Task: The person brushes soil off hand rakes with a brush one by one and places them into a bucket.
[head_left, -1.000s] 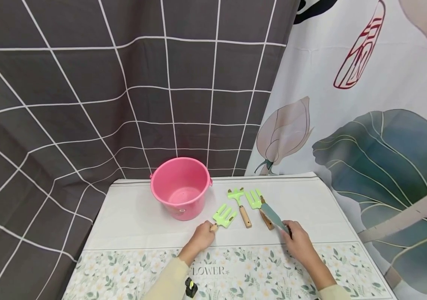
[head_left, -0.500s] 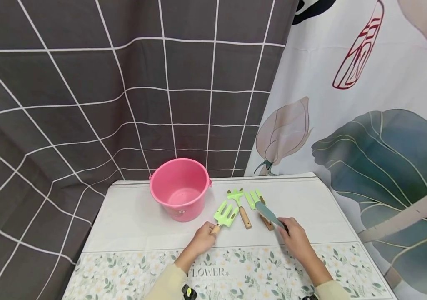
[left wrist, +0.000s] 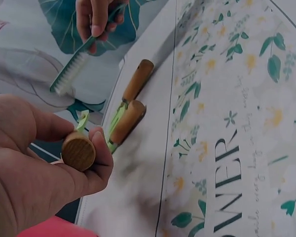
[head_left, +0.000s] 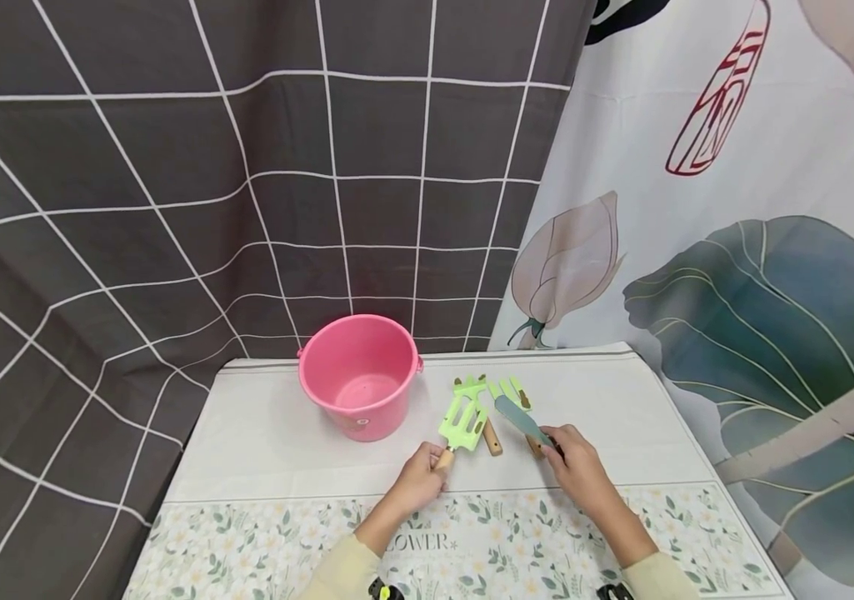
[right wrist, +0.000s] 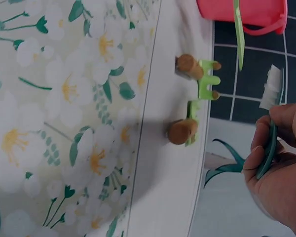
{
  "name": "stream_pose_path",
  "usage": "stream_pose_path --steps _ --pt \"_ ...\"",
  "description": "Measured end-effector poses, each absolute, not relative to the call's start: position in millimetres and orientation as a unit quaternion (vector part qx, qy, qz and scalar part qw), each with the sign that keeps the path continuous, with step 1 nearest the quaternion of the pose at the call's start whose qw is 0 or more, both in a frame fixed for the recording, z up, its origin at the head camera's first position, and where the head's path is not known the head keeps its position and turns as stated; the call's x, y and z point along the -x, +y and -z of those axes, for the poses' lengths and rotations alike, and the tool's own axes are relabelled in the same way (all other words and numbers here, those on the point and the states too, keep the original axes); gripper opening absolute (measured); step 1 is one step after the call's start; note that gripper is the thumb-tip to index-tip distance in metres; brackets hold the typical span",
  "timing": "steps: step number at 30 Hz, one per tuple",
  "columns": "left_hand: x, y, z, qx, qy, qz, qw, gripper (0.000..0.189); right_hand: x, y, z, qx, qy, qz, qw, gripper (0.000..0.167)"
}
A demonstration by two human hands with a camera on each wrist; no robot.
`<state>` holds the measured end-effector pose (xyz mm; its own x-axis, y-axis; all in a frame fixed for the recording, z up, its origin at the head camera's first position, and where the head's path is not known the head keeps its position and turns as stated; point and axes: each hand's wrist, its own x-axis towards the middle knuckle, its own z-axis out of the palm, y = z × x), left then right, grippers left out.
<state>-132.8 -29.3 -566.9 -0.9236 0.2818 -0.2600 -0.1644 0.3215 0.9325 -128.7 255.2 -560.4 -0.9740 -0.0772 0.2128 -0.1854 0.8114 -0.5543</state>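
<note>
In the head view my left hand grips the wooden handle of a small garden fork with a slotted light-green head, raised over the table. The handle's round butt shows between thumb and fingers in the left wrist view. To the right, my right hand holds a teal brush by its dark handle end, head pointing up and left. White bristles face the fork's side in the right wrist view. Under these lie a green hand rake and a second green fork, both partly covered.
A pink bucket stands upright at the back left of the table, with nothing visible inside. The white and floral cloth covers the table. Behind hang a dark grid curtain and a white leaf-patterned curtain.
My left hand has moved right with the fork, whose head now overlaps the rake. My right hand has shifted slightly left and up with the brush, narrowing the gap between the two tools.
</note>
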Motion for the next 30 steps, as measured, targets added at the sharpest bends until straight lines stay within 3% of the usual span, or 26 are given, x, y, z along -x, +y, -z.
stream_pose_path --steps 11,30 --pt "131 -17 558 -0.01 0.761 -0.624 0.177 0.032 132 241 554 -0.135 -0.943 -0.282 0.109 0.031" --pt "137 -7 546 0.006 0.68 -0.714 0.169 0.036 142 226 541 -0.177 -0.944 -0.27 0.075 0.032"
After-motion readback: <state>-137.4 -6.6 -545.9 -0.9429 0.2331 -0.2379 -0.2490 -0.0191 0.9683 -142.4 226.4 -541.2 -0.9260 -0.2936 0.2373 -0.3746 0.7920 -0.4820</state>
